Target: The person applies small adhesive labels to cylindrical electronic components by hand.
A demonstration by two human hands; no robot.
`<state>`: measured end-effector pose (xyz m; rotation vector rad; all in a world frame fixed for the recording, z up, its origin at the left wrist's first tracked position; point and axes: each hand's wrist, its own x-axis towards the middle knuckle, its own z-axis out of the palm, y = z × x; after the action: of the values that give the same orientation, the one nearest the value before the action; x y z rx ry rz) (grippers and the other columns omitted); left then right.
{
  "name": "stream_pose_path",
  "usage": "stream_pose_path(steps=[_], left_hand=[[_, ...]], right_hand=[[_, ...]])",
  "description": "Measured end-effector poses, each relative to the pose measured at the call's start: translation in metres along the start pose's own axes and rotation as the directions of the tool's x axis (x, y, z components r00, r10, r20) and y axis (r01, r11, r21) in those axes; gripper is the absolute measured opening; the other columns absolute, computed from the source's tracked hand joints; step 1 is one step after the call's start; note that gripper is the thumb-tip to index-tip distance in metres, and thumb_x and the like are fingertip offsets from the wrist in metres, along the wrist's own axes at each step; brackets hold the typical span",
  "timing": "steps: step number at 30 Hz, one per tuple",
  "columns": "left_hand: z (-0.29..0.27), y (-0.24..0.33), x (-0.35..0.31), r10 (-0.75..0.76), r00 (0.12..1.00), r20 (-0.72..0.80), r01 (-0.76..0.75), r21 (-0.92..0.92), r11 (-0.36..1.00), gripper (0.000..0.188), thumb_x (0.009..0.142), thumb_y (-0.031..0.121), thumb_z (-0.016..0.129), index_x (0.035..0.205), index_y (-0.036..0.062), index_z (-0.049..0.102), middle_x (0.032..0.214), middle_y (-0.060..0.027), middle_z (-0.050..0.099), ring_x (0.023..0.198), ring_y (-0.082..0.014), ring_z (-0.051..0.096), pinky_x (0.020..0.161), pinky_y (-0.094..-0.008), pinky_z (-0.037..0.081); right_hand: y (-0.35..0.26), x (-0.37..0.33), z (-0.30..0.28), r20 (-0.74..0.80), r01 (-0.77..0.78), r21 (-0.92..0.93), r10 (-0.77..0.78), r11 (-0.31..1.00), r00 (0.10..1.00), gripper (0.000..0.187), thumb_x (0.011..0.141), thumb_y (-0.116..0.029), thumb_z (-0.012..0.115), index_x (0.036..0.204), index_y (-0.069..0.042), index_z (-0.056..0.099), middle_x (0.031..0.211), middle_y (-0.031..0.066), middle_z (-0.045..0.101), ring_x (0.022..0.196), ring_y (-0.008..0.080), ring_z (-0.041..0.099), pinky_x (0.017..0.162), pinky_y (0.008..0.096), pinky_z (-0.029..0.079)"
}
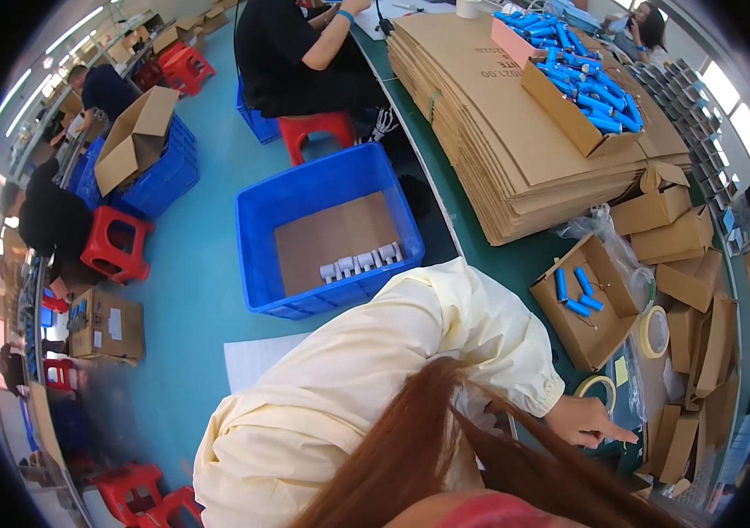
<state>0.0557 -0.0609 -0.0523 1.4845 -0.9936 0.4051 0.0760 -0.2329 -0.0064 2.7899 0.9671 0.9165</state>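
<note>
My left hand [583, 421], in a cream sleeve, is over the green workbench at the lower right. Its index finger reaches out while the other fingers are curled under; a small thin thing shows by the fingertip, too small to name. Next to the wrist stands a roll of tape [596, 385], partly covered by the arm. Another tape roll [654, 332] is farther along. Beyond the sleeve sits an open cardboard box [611, 337] with several blue wired cylindrical cells [584, 282]. My right hand is out of view, and long hair covers the lower middle.
A blue crate [256, 233] with cardboard and white pieces [360, 263] stands on the floor. Stacked cardboard sheets [463, 114] carry boxes of blue cells [595, 92]. Folded cartons [692, 299] line the bench. A co-worker [283, 62] sits on a red stool [315, 128].
</note>
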Motion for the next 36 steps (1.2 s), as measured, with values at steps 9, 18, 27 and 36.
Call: stream_pose_path(steps=[9,18,27,36], left_hand=[[-0.001,-0.009,0.006,-0.354,0.897,0.264,0.441,-0.526,0.727,0.075,0.091,0.001,0.034,0.141,0.0263,-0.014,0.083,-0.0126,0.061,0.076,-0.0171,0.061,0.07,-0.0275,0.05],[0.007,-0.036,0.011,-0.44,0.842,0.312,0.484,-0.798,0.359,0.084,0.087,-0.003,0.04,0.141,0.0348,-0.012,0.07,-0.0117,0.058,0.062,-0.017,0.061,0.057,-0.0269,0.05],[-0.011,-0.02,0.02,-0.574,0.801,0.171,0.557,-0.565,0.609,0.089,0.083,-0.003,0.051,0.143,0.0322,-0.006,0.09,-0.0079,0.058,0.078,-0.0124,0.053,0.059,-0.0257,0.045],[-0.025,-0.011,0.026,-0.458,0.887,0.05,0.42,-0.499,0.758,0.099,0.078,-0.004,0.059,0.143,0.0218,-0.012,0.1,-0.0132,0.063,0.089,-0.018,0.058,0.076,-0.0285,0.044]], right_hand=[[-0.037,-0.008,-0.044,-0.322,0.074,0.169,-0.016,0.983,0.947,0.009,0.082,-0.009,0.062,0.086,0.0,0.06,0.079,0.0126,0.064,0.07,0.0269,0.063,0.058,0.0346,0.051],[-0.024,0.033,-0.013,-0.492,0.4,0.366,-0.191,0.84,0.85,0.08,0.082,-0.005,0.06,0.138,-0.006,0.004,0.086,0.0128,0.06,0.072,0.0269,0.059,0.061,0.0361,0.05],[-0.017,0.051,0.027,-0.362,0.358,0.735,-0.113,0.576,0.925,0.059,0.083,-0.015,0.056,0.128,-0.004,0.019,0.101,0.0167,0.05,0.086,0.0292,0.052,0.073,0.0388,0.044],[-0.03,0.067,0.052,-0.224,0.233,0.948,-0.062,0.219,0.973,0.044,0.084,-0.025,0.051,0.118,-0.003,0.034,0.116,0.0206,0.041,0.101,0.0314,0.045,0.084,0.0414,0.037]])
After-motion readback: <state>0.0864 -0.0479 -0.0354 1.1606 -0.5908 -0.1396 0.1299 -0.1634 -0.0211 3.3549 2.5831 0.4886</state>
